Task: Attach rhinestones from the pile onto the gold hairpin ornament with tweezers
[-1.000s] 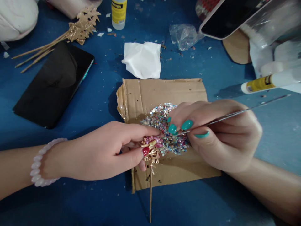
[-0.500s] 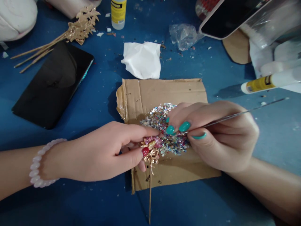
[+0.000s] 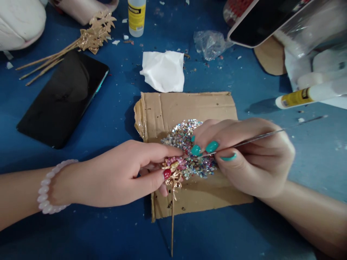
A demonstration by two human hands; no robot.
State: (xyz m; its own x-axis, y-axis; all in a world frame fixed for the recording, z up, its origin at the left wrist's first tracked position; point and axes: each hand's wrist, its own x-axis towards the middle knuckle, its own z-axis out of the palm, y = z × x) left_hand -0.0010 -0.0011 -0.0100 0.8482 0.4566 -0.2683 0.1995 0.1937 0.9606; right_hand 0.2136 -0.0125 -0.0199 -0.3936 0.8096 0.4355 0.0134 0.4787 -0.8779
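My left hand (image 3: 121,173) pinches the ornate head of a gold hairpin (image 3: 173,177) over a piece of cardboard (image 3: 187,104); the pin's long stem points toward me. My right hand (image 3: 249,155) is closed on a thin metal tool (image 3: 260,136), its tip touching the hairpin's head. A heap of small coloured stone chips (image 3: 187,142) lies on the cardboard right under both hands. Some pink chips sit on the hairpin's head.
On the blue table lie a black phone (image 3: 62,97), several gold hairpins (image 3: 89,36), crumpled white tissue (image 3: 164,70), a glue bottle (image 3: 137,16), a clear plastic bag (image 3: 210,43), a lying glue tube (image 3: 306,95) and another phone (image 3: 260,21).
Both hands keep their grip and barely move. The view has shifted slightly downward, and the tool's tip stays at the hairpin head.
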